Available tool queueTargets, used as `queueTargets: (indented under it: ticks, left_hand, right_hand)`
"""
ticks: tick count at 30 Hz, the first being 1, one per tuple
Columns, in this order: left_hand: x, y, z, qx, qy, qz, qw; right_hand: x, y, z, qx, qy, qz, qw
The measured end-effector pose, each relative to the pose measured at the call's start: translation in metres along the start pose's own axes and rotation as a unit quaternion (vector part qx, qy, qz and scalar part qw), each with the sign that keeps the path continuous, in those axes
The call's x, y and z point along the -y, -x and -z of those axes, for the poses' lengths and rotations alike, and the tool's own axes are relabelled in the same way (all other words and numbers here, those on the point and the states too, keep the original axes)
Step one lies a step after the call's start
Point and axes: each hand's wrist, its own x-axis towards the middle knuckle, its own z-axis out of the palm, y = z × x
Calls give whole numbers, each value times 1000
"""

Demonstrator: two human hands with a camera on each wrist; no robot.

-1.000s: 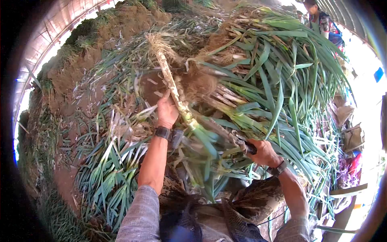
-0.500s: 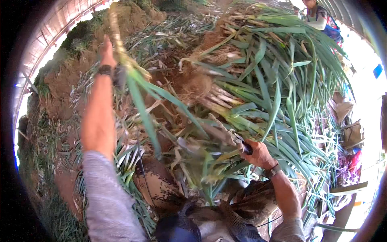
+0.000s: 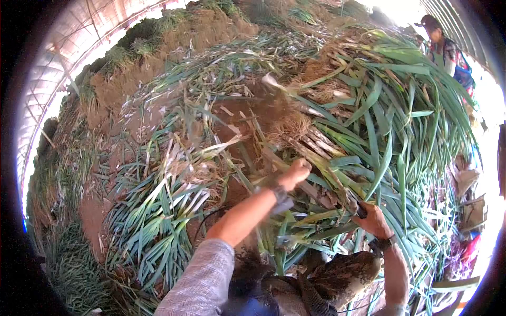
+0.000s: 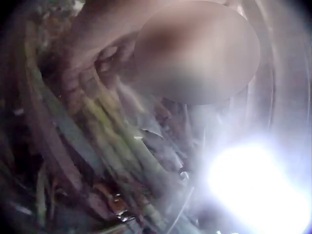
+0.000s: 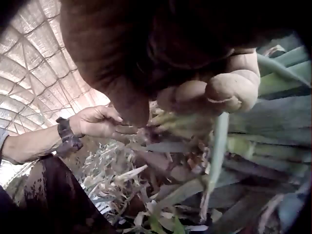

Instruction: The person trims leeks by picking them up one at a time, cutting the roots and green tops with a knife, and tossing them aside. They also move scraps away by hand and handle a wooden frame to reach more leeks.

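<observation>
Grips tight: left hand (image 3: 295, 171) on leek stalk (image 3: 328, 180), right hand (image 3: 375, 221) on dark handle (image 3: 361, 211), leek heap (image 3: 406, 121) around.

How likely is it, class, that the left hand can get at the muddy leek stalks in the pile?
Very likely yes: the left hand is on the leek stalks at the near edge of the pile, fingers curled round one, with nothing between.
</observation>
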Motion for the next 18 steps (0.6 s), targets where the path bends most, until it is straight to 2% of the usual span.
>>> queueTargets:
  ticks: [3, 5, 6, 7, 8, 9, 11, 15, 17, 18]
  left_hand:
    - [41, -20, -21, 48, 200, -12, 979]
    - [74, -47, -28, 13, 164, -44, 985]
    - [101, -64, -27, 37, 219, -94, 971]
    - [92, -61, -26, 60, 238, -45, 968]
    - [71, -43, -36, 12, 303, -2, 953]
    - [79, -53, -39, -29, 334, 40, 941]
    - [87, -57, -45, -27, 386, 47, 921]
    - [75, -66, -51, -42, 371, 51, 926]
    - [85, -70, -49, -20, 436, 2, 900]
    - [90, -83, -48, -10, 430, 24, 902]
  right_hand:
    - [10, 19, 17, 23, 44, -23, 998]
    - [-1, 30, 18, -3, 44, -38, 998]
    - [5, 29, 24, 21, 90, -69, 993]
    - [5, 31, 29, 45, 136, -96, 985]
    - [-4, 34, 28, 16, 160, -55, 985]
    - [-5, 35, 31, 15, 164, -42, 985]
    - [-4, 33, 33, 15, 184, -44, 982]
    - [-8, 17, 34, 42, 180, -66, 980]
    - [-1, 12, 37, 55, 168, -82, 981]
    - [-7, 12, 35, 31, 145, -66, 987]
